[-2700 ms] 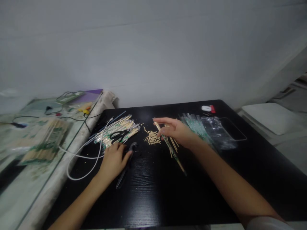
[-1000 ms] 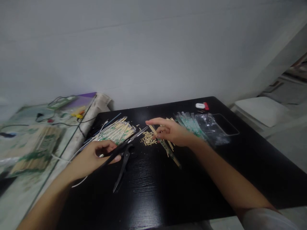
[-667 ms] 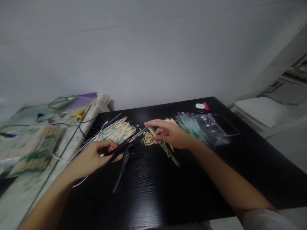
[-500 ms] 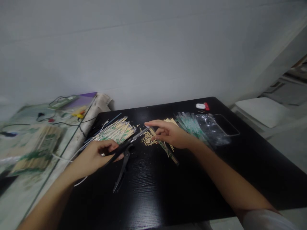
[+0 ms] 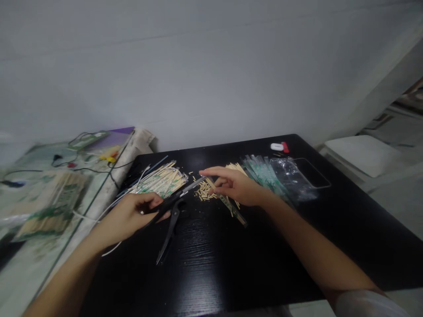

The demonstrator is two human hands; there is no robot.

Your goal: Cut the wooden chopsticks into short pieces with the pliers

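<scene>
Two slim shapes: left fingers [image 5: 153, 200] grip metal-bladed scissors [image 5: 176, 197], right fingers [image 5: 216, 171] pinch plastic-sleeved wooden sticks [image 5: 228, 204].

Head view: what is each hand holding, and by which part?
The left hand holds black-handled scissors by the handles. The right hand pinches wrapped chopsticks near their far end, by the scissor tips.

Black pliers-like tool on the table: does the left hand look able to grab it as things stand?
Probably not freely: the left hand is holding the scissors, which it would likely need to put down first. The pliers-like tool lies close by, its handles in plain view.
</scene>
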